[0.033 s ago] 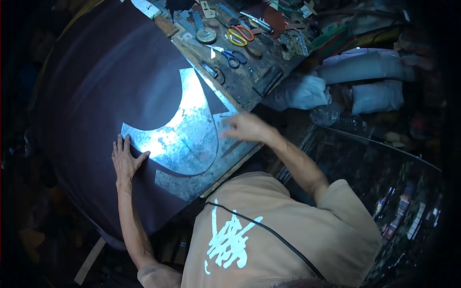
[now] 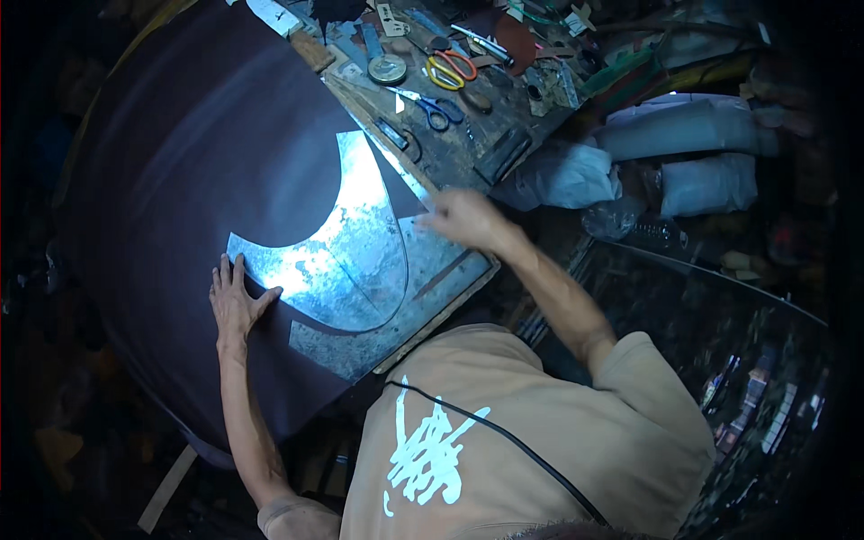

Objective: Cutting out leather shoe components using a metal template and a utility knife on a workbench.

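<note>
A curved, crescent-like metal template point(image 2: 346, 261), shiny and scuffed, lies flat on a wide sheet of dark brown leather point(image 2: 180, 144). My left hand point(image 2: 236, 301) rests on the leather with fingers spread, its fingertips and thumb at the template's left edge. My right hand point(image 2: 472, 220) is raised to the right of the template, above a grey bare strip of the bench point(image 2: 441, 256). Its fingers look curled together and are slightly blurred; whatever they hold, if anything, is too small to make out.
The bench's far part point(image 2: 450, 148) carries blue-handled scissors point(image 2: 439, 110), orange-and-yellow-handled scissors point(image 2: 450, 69), a round tin point(image 2: 387, 68) and several small tools and scraps. Wrapped bundles point(image 2: 706, 180) sit beyond its right edge. A black cord point(image 2: 504, 432) crosses my shirt.
My right hand has shifted slightly up and away from the template's right edge. My left hand and the template have stayed in place.
</note>
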Demonstrator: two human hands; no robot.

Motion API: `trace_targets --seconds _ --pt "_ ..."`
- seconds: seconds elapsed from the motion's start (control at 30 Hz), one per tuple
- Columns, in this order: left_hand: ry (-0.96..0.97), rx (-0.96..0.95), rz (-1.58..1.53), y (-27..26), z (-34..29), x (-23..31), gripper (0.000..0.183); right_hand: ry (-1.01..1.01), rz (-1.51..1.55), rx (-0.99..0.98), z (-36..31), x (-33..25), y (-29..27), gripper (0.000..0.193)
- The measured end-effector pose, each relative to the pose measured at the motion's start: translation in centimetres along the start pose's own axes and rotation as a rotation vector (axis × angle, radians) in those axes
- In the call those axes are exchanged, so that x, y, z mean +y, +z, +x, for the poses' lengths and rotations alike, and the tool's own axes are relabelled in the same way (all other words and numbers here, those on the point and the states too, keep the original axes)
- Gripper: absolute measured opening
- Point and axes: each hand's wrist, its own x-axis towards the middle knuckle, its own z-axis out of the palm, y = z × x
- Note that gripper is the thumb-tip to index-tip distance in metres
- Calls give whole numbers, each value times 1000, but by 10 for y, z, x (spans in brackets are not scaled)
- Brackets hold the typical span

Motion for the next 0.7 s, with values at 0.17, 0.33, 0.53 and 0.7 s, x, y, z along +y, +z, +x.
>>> trace_targets --seconds 0.17,0.33,0.53,0.7 --pt "-27 -71 36 -10 6 14 113 187 -451 521 100 107 -69 30" --pt "-57 -114 62 -14 13 21 117 76 -396 406 139 124 -77 30" --pt "-92 -108 47 -8 11 13 118 -145 -529 533 174 121 -63 22" --pt "-117 -115 99 -10 -9 6 121 231 -734 439 241 218 -111 22"
